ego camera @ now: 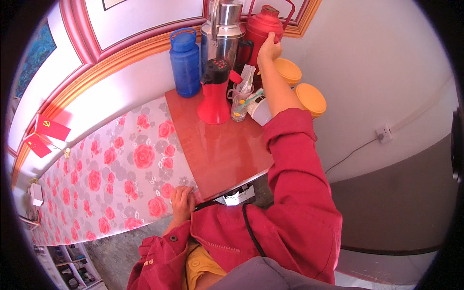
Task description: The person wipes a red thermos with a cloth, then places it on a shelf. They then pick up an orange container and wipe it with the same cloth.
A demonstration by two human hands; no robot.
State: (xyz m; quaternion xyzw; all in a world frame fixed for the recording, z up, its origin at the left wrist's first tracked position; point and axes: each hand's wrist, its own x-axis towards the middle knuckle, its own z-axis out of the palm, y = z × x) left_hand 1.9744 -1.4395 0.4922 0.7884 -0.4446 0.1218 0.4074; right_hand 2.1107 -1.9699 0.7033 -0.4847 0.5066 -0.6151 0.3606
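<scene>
At the far right corner of the table, my right hand (pixel 271 49) grips the side of a red thermos flask (pixel 266 21). Its carrying handle is raised and its neck shows no cap. The fingers' hold is partly hidden behind the hand. My left hand (pixel 182 203) rests at the table's front edge, on the rose-patterned tablecloth (pixel 119 170) beside the red-brown board (pixel 224 156); its fingertips are hard to make out. Close to my right forearm stand a steel thermos flask (pixel 221 43), a red pump-style flask (pixel 214 98) with a black top, and a clear glass (pixel 239 108) with a toothbrush.
A blue plastic bottle (pixel 185 69) stands against the wall. Two yellow-lidded containers (pixel 310 99) and a white container (pixel 260 110) sit by my right arm. Small red flags (pixel 52 127) stand at the far left. A wall socket (pixel 384 134) has a cable plugged in.
</scene>
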